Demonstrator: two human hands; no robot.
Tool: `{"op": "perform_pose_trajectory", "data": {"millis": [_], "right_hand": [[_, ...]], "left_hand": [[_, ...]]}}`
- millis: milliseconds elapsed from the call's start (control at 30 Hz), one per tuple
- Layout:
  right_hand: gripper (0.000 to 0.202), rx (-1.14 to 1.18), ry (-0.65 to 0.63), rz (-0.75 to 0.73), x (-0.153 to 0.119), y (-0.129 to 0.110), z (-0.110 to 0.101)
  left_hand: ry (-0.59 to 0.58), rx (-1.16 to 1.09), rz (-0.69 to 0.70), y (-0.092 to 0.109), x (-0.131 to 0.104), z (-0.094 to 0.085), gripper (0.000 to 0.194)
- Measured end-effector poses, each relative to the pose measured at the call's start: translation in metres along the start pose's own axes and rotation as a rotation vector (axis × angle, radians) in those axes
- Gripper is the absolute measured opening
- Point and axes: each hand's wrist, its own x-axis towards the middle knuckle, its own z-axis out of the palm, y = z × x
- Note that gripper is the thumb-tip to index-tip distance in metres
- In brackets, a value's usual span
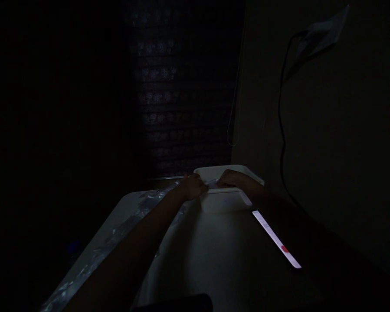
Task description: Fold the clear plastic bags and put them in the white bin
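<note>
A white plastic bin [222, 202] stands at the far end of the white table [198, 268]. My left hand [193, 187] is at the bin's left rim, its fingers curled on a piece of clear plastic [212, 183]. Over the bin's front rim reaches my right hand [231, 178], bent down at the wrist with closed fingers on the same plastic. Darkness hides the fingertips and most of the bin's inside. Along the table's left side, partly behind my left forearm, lies a long heap of shiny clear plastic packets [126, 227].
A device with a lit screen [274, 236] lies right of the bin, under my right forearm. A dark rounded object [181, 303] shows at the bottom edge. Blinds [158, 97] hang behind; a black cord [280, 108] runs down the right wall from an outlet [321, 28].
</note>
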Motion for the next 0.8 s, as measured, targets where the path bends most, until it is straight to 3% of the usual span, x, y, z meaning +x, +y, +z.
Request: {"op": "perform_pose_trajectory", "data": {"millis": [67,167,333,500,633,800], "right_hand": [[0.02,-0.116,0.04,0.041,0.002,-0.004,-0.002],[0.044,-0.166,0.102,-0.083,0.001,-0.008,-0.002],[0.026,-0.236,-0.176,-0.089,-0.005,-0.008,0.003],[0.02,-0.254,-0.19,-0.054,-0.01,-0.011,0.002],[0.025,-0.244,-0.056,-0.051,-0.014,-0.015,-0.007],[0.021,-0.185,0.343,-0.172,-0.033,-0.03,-0.014]], "left_hand": [[-0.031,0.019,0.015,0.003,0.0,-0.001,0.039],[-0.045,0.036,0.032,0.006,-0.001,-0.002,0.042],[-0.046,0.02,0.042,0.006,-0.001,-0.001,0.048],[0.002,-0.033,0.037,0.006,0.0,0.002,0.053],[0.256,-0.093,-0.098,0.0,-0.007,-0.008,0.05],[0.419,0.025,-0.286,-0.012,-0.033,-0.028,0.037]]}}
